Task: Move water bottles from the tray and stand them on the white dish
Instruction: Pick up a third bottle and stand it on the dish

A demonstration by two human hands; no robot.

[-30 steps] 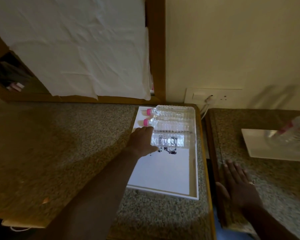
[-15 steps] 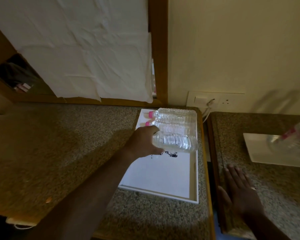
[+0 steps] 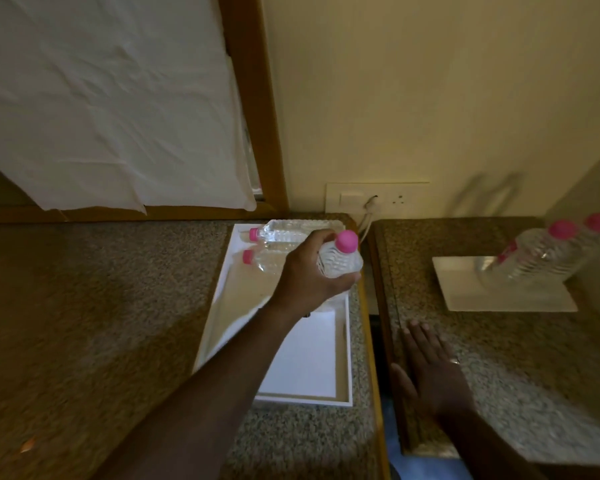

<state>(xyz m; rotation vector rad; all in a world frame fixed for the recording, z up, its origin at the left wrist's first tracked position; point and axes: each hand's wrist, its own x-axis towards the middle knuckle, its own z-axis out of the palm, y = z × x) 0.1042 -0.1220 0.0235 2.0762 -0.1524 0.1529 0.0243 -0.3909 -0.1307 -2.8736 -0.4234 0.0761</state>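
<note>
My left hand (image 3: pixel 309 277) grips a clear water bottle (image 3: pixel 340 259) with a pink cap, held upright above the right side of the white tray (image 3: pixel 302 368). Two more pink-capped bottles (image 3: pixel 274 233) lie on their sides at the tray's far end. On the right counter, the white dish (image 3: pixel 520 299) carries two standing bottles (image 3: pixel 548 254) at its far right corner. My right hand (image 3: pixel 433 368) rests flat, palm down and fingers spread, on the right counter near its left edge, holding nothing.
Two granite counters with wooden edging are split by a narrow gap (image 3: pixel 373 299). A wall socket (image 3: pixel 374 199) with a plugged cable sits behind the gap. A wood-framed panel covered by white cloth (image 3: pixel 111 98) stands at the back left.
My left hand has lifted the nearest bottle out of the tray, turned it from lying to upright and carried it to the right. My right hand has stayed flat on the counter.
</note>
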